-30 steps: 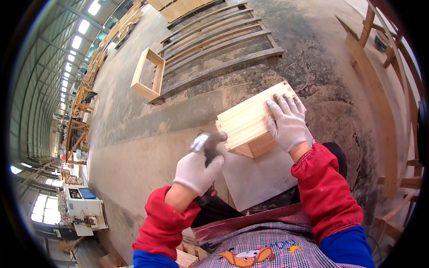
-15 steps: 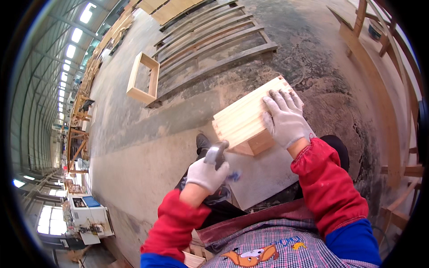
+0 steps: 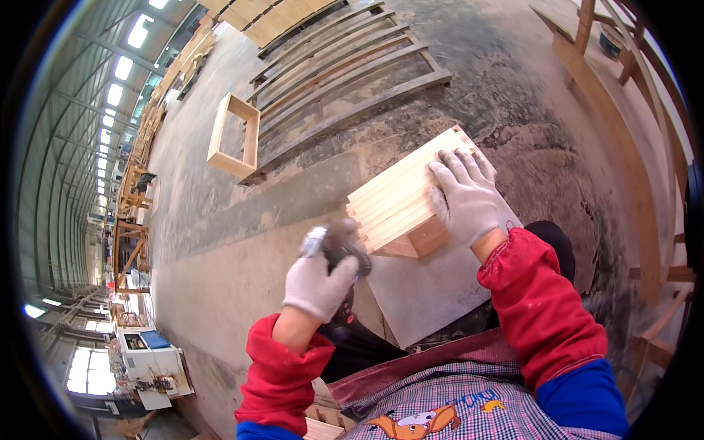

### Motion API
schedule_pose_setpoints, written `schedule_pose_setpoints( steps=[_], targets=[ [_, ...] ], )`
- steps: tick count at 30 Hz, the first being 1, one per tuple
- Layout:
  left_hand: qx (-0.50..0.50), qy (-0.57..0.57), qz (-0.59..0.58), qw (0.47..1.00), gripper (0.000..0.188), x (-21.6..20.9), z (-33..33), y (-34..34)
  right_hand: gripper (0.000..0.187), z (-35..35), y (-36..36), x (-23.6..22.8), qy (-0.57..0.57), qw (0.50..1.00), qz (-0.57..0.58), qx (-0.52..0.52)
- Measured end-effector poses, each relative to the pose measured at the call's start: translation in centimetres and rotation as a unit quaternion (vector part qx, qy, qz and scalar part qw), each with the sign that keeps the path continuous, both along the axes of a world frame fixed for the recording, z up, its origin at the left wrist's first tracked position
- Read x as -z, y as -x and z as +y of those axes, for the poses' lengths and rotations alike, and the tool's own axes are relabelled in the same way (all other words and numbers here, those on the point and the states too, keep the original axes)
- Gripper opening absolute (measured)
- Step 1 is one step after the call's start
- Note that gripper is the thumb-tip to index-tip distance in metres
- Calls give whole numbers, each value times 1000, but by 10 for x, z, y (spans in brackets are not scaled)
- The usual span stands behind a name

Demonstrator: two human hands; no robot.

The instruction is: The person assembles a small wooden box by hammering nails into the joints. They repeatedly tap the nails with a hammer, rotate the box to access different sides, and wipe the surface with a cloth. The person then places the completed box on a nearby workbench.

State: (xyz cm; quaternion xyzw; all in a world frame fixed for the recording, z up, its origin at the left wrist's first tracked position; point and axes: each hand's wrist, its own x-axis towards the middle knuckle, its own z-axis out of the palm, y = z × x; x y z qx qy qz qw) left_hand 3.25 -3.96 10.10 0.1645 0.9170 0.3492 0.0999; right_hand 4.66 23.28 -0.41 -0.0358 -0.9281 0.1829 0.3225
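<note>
A pale wooden box-like piece (image 3: 403, 194) with finger-jointed corners rests on a flat grey panel (image 3: 429, 293) in front of me. My right hand (image 3: 466, 192), in a whitish glove, lies spread on its top near the far right end. My left hand (image 3: 319, 286), also gloved, is closed round a silver and dark hand tool (image 3: 350, 258). The tool is smeared by motion, so its exact kind does not show. It is just left of the piece's near left corner; whether it touches the wood I cannot tell.
An open rectangular wooden frame (image 3: 251, 139) stands on the floor beside a slatted wooden pallet (image 3: 345, 95). Wooden beams (image 3: 609, 147) line the right side. A white machine (image 3: 150, 363) is at the lower left, and stacked boards (image 3: 271, 18) are at the far end.
My left hand has moved left with the tool, away from the wooden piece's near corner. My right hand stays on the wood, which has hardly shifted.
</note>
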Motion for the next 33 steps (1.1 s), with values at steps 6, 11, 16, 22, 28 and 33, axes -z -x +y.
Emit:
schedule_pose_setpoints(
  steps=[6, 11, 16, 22, 28, 33],
  targets=[
    [57, 292, -38, 954, 45, -4, 12, 12, 34, 0, -1, 0, 1, 1000, -3, -13],
    [-11, -133, -73, 988, 41, -9, 1, 19, 35, 1, 0, 0, 10, 1000, -5, -8],
    [91, 185, -15, 978, 45, 11, -4, 24, 35, 1, 1, 1, 9, 1000, -1, -15],
    [-32, -135, -74, 988, 47, 4, 2, 23, 34, 0, 2, 3, 14, 1000, 5, -1],
    [51, 176, -48, 982, 48, 5, -1, 26, 34, -1, 2, 3, 7, 1000, 13, -4],
    [-9, -132, -86, 987, 47, 13, -1, 39, 33, -1, 2, 3, -1, 1000, 12, 0]
  ],
)
